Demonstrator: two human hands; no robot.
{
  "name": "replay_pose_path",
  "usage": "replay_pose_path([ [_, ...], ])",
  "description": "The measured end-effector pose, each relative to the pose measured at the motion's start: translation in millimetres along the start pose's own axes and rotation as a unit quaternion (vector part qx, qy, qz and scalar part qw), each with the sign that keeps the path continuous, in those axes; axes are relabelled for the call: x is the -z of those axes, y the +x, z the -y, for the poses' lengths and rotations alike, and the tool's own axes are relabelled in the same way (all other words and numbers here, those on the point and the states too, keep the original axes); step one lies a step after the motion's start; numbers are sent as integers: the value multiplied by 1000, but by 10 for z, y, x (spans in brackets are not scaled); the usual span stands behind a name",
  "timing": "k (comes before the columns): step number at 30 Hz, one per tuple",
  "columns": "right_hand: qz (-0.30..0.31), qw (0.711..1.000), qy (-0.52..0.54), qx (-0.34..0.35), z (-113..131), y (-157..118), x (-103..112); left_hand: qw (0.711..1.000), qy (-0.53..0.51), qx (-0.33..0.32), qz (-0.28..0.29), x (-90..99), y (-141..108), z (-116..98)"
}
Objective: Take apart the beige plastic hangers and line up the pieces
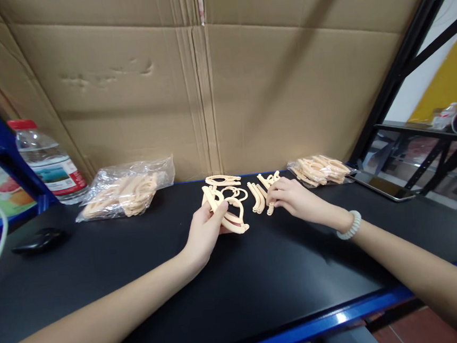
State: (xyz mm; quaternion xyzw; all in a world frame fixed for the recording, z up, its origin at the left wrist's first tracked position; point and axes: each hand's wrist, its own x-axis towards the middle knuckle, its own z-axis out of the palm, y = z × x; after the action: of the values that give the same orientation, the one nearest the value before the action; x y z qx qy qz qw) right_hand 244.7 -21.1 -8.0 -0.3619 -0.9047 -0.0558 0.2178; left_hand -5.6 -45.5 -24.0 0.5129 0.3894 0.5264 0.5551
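Note:
My left hand [206, 228] is closed around beige curved plastic pieces [235, 225] that look like parts of a folding clothes hanger, held just over the table. My right hand [292, 198] is at the small group of parts, fingers pinched on a slim beige plastic strip [270, 209]; its upper part is hidden by the fingers. Just left of those fingers, several similar curved strips [256, 197] lie side by side. Between and behind the hands are beige rings or hooks [239, 193] and a long looped piece [223, 180].
Clear bags of beige parts lie at the back left [122, 194] and back right [320, 170]. A water bottle [51, 160], black mouse [39, 240] and cable [3, 228] are at left. A phone-like dark slab [384, 185] rests at right. Cardboard [284, 81] walls the back of the black table [231, 299].

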Motion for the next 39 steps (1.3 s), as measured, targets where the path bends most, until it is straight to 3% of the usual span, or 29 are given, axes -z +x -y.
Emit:
replay_pose_path([
  [10, -4, 998, 60, -17, -48, -19, -73, 1000, 2, 2, 8, 2, 3, -4],
  [18, -17, 998, 43, -41, 94, -21, -86, 1000, 1, 2, 8, -14, -1, -10],
  [30, 70, 996, -29, 38, 290, -5, -96, 1000, 7, 3, 8, -18, -14, -15],
  [36, 59, 998, -35, 11, 140, 86, -171, 1000, 12, 2, 13, -27, -13, -28],
  [39, 25, 999, -25, -6, 146, 98, -189, 999, 34, -5, 25, -34, -19, -35],
])
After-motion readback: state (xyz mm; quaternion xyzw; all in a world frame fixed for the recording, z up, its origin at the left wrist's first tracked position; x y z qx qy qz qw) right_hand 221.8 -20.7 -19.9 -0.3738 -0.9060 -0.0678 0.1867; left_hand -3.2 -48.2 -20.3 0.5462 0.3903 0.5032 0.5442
